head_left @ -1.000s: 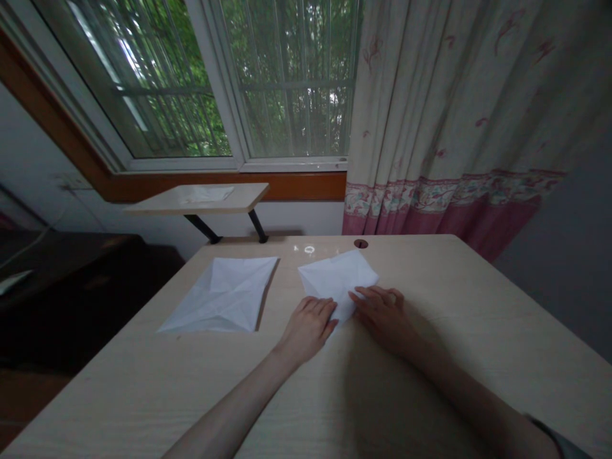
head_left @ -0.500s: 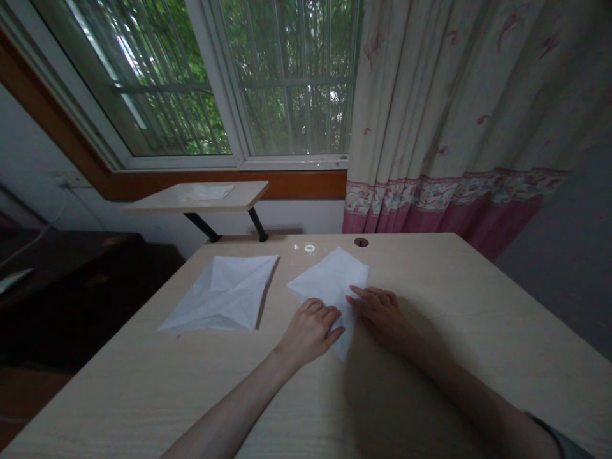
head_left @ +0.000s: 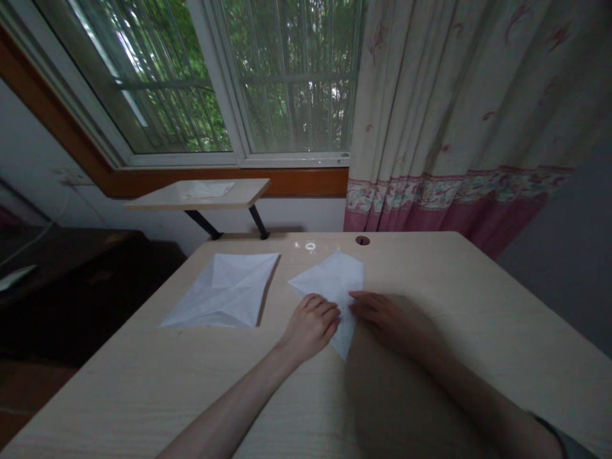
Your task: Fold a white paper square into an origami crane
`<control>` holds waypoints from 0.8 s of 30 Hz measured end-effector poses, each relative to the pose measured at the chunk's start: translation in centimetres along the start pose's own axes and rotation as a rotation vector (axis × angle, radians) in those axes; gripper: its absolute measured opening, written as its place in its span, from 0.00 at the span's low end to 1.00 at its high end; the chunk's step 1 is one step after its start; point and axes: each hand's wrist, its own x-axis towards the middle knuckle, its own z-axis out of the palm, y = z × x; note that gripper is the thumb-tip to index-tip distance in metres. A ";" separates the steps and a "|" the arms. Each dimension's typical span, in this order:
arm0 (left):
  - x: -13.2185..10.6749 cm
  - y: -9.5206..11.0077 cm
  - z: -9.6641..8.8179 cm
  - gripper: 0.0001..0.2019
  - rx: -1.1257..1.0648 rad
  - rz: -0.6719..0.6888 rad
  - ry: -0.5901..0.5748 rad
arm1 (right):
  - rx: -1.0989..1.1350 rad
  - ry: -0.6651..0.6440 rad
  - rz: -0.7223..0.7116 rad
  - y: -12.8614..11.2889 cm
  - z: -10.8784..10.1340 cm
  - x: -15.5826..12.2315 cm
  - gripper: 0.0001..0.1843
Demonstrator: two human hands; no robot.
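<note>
A folded white paper (head_left: 335,284) lies on the light wooden desk (head_left: 430,357), pointed toward me. My left hand (head_left: 310,325) rests on its left part with the fingers lying flat and slightly curled. My right hand (head_left: 382,317) lies flat on the paper's right edge, fingers stretched toward the left hand. Both hands press the paper down on the desk. A second white sheet (head_left: 222,291), creased and unfolded, lies flat to the left, untouched.
A small raised shelf (head_left: 201,194) on black brackets stands at the desk's back left. A cable hole (head_left: 362,240) is near the back edge. Behind are a window (head_left: 268,76) and a patterned curtain (head_left: 454,115). A dark cabinet (head_left: 62,280) stands left.
The folded paper has turned counter-clockwise under the hands, its near tip now pointing toward me. Both hands shifted slightly with it and stay pressed on it.
</note>
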 end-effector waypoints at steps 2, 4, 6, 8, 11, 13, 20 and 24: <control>-0.1 -0.1 0.2 0.09 -0.004 0.000 0.020 | 0.009 -0.007 0.008 -0.2 -0.3 0.1 0.26; -0.1 -0.2 0.4 0.09 -0.012 -0.006 0.030 | 0.018 -0.012 0.036 -0.5 -0.6 0.3 0.25; -0.2 -0.3 0.5 0.10 -0.019 -0.021 0.029 | 0.041 -0.020 0.077 -0.7 -0.8 0.4 0.26; -0.2 -0.3 0.5 0.10 -0.027 -0.033 0.021 | 0.077 -0.024 0.103 -0.6 -0.8 0.3 0.27; -0.2 -0.2 0.3 0.11 -0.027 -0.026 -0.004 | 0.138 0.000 0.105 -0.2 -0.4 0.1 0.27; -0.2 -0.1 0.1 0.12 -0.008 -0.017 -0.030 | 0.175 0.029 0.106 0.2 -0.1 0.0 0.26; -0.4 0.0 0.1 0.17 0.115 -0.022 -0.118 | 0.261 0.086 0.131 1.0 0.6 -0.5 0.26; -0.4 0.0 0.3 0.20 0.155 -0.015 -0.147 | 0.276 0.087 0.119 1.1 0.6 -0.5 0.27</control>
